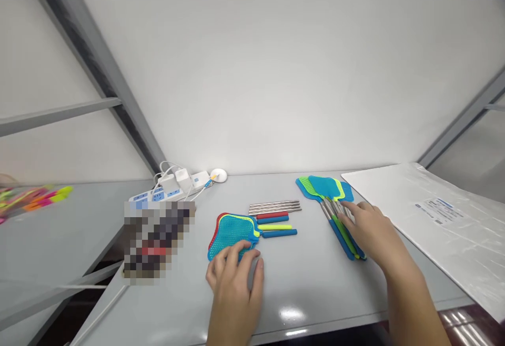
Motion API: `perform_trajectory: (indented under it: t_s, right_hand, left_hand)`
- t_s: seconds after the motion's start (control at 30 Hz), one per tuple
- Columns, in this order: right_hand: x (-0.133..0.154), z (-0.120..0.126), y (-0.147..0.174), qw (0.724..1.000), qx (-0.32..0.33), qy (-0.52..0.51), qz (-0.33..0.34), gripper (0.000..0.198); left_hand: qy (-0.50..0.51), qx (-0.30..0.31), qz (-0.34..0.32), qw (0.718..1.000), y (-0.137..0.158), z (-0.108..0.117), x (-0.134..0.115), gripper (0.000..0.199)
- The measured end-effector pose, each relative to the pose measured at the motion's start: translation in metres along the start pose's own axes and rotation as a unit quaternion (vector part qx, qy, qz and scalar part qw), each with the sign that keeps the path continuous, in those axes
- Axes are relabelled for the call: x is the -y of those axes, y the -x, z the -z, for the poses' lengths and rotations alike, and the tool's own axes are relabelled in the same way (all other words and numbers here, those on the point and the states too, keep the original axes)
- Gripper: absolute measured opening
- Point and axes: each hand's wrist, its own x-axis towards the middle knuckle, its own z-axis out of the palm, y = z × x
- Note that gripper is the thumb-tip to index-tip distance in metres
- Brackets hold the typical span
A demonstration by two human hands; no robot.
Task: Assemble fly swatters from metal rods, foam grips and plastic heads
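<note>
Several fly swatter heads (233, 232), blue on top with yellow and red edges below, lie stacked on the grey table. My left hand (236, 277) rests at their near edge, fingers spread and curved over the mesh. Beside the heads lie handle grips (279, 233) in red, blue and yellow, and a row of metal rods (275, 207). At the right, a bundle of whole fly swatters (342, 230) has blue and green heads pointing away. Over its metal shafts reaches my right hand (369, 230), fingers extended and touching the bundle, not wrapped round it.
A power strip (173, 194) with white plugs and cables stands at the back left, with a round white device (218, 175) near it. A blurred-out object (158, 243) is at the left edge. A white wrapped board (414, 204) covers the right side. Bright coloured items (43, 199) lie far left.
</note>
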Motion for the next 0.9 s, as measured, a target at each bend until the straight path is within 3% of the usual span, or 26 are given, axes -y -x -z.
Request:
perform_trajectory:
  t_s: [0.17,0.37,0.67,0.8,0.9]
  right_hand:
    - [0.066,0.014,-0.045,0.982,0.022,-0.006,0.187,0.040]
    - [0.129,-0.005,-0.098,0.940,0.112,-0.006,0.323,0.021]
    - [0.142,-0.026,-0.110,0.892,0.139,0.001,0.431,0.022]
    - [0.141,-0.030,-0.116,0.897,0.110,0.023,0.428,0.015]
    - [0.130,-0.018,-0.117,0.911,0.059,0.036,0.406,0.014]
  left_hand:
    - [0.002,0.004,0.000,1.000,0.002,0.003,-0.006,0.020]
    - [0.006,0.025,0.000,1.000,0.004,0.008,-0.010,0.021]
    - [-0.003,0.051,-0.004,0.999,0.007,0.009,-0.011,0.022]
    - [-0.019,0.062,-0.007,0.998,0.006,0.010,-0.013,0.024]
    - [-0.037,0.085,-0.006,0.996,0.001,0.009,-0.017,0.024]
